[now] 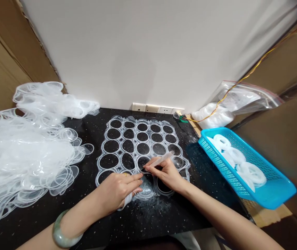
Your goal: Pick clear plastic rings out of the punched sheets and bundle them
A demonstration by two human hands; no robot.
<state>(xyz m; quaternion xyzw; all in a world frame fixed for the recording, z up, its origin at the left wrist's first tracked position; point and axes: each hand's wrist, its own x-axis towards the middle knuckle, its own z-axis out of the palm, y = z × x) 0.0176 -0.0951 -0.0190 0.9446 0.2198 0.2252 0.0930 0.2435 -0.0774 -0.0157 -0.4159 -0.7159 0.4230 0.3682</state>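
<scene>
On the black speckled tabletop lies a clear, flexible sheet (pixel 135 141) with rows of round openings, each edged by a raised ring. My left hand (pixel 117 189) rests over its near edge, index and middle fingers stretched onto the sheet. Several loose white rings (pixel 129 199) are tucked under its curled lower fingers and partly hidden. In a pinch, my right hand (pixel 167 172) holds a translucent whitish stick (pixel 161 159), its lower end at an opening in the sheet beside the left fingertips. Fine white powder (pixel 148 201) covers the nearest middle opening and the table before it.
A large heap of clear ringed sheets (pixel 25 149) covers the left side. On the right stands a blue basket (pixel 275 189) with bundles of white rings (pixel 254 173). Behind it are a plastic bag (pixel 216 116) and a yellow wire (pixel 252 71). Sockets (pixel 152 108) line the wall's foot.
</scene>
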